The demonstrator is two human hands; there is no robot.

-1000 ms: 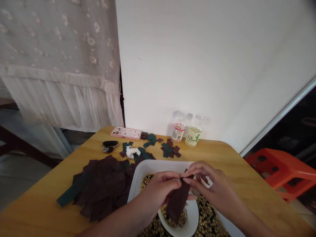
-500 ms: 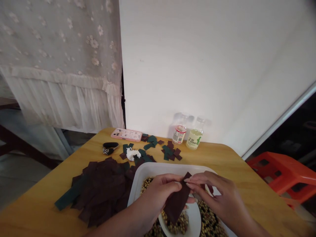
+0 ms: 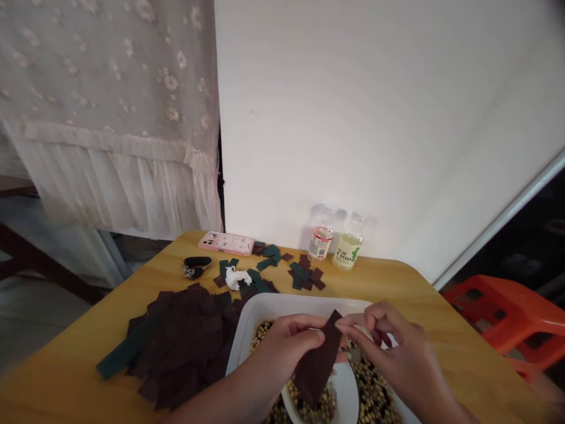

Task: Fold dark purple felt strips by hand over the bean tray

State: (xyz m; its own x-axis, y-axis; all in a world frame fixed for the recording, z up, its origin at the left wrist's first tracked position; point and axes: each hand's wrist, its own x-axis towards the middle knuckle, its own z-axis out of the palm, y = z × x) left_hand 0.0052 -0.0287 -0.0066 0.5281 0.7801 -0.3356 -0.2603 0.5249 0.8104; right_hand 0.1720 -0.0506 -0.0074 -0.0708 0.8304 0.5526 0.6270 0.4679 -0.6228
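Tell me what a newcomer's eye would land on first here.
Probably the bright orange stool, beyond the table at the picture's right edge. Next, likely the big heap of dark pieces on the table, left of the white tray. Front and centre, the left hand holds a dark strip above the tray, the right hand's fingertips at the strip's edge.

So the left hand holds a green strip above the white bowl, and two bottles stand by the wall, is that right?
Not quite: the head view shows that the strip in the left hand is dark brown, not green. It is above the white bowl, and two bottles do stand by the wall.
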